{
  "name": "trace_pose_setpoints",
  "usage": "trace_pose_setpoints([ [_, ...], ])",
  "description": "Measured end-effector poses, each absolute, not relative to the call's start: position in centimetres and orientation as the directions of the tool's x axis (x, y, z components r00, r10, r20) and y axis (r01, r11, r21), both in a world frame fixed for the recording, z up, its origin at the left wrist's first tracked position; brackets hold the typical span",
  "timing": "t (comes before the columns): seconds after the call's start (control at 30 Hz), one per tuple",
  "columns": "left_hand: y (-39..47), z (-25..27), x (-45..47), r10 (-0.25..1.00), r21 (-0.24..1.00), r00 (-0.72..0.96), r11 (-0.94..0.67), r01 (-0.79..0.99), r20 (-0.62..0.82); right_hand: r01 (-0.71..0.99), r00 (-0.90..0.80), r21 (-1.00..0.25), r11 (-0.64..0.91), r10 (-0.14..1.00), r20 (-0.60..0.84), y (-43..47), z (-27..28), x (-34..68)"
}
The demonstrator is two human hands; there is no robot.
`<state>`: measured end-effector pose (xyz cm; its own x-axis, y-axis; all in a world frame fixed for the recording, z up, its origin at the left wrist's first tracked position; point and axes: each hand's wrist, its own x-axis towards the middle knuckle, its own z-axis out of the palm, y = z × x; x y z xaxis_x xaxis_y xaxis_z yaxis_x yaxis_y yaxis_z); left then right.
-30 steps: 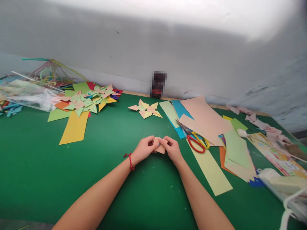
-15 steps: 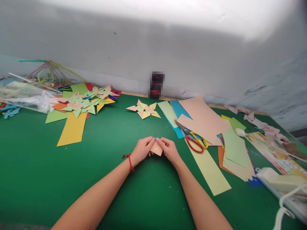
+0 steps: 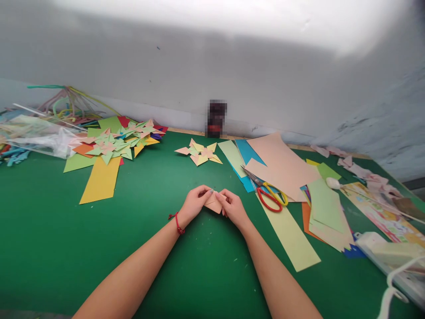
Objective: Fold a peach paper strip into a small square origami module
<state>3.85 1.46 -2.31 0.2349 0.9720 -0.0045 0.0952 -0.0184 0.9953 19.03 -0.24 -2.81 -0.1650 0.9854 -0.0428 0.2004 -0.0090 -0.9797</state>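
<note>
Initially, at the far left, a clear plastic bag (image 3: 59, 139) is lying beside a tangle of coloured strands. To its right, a heap of folded paper stars (image 3: 113, 144) is covering part of a yellow strip (image 3: 101, 181), whose near end is pointing toward the person.

The left hand (image 3: 195, 204), with a red cord bracelet (image 3: 179, 223) at the wrist, is holding a folded peach paper piece (image 3: 213, 204) in a narrow grip. Beyond the hands, a peach-and-yellow star (image 3: 201, 153) is resting on the green bench (image 3: 209, 274).

The peach paper piece is pointing one corner toward the person and slightly right; its near edge is sloping down from left to right. Fingers are hiding its far part, so its long axis cannot be told with certainty. It is lying between the two hands, the thumbs pressing near its far edge and the bare portion extending toward the person.

The right hand (image 3: 235, 208) is pinching the right portion, its grip likewise narrow. Further right, scissors (image 3: 264, 184) are lying with blades pointing away and leftward, near a large peach sheet (image 3: 282, 164). Pale green sheets (image 3: 327, 208) are overlapping beyond them.
</note>
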Motion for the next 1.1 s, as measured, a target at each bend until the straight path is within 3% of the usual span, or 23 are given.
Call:
trace_pose_setpoints([
  [1.1, 1.35, -1.41, 3.27, 0.945, 0.996, 0.328, -0.04, 0.085, 0.01, 0.157, -0.111, -0.987, -0.013, 0.993, -0.031, -0.07, -2.61, 19.32],
])
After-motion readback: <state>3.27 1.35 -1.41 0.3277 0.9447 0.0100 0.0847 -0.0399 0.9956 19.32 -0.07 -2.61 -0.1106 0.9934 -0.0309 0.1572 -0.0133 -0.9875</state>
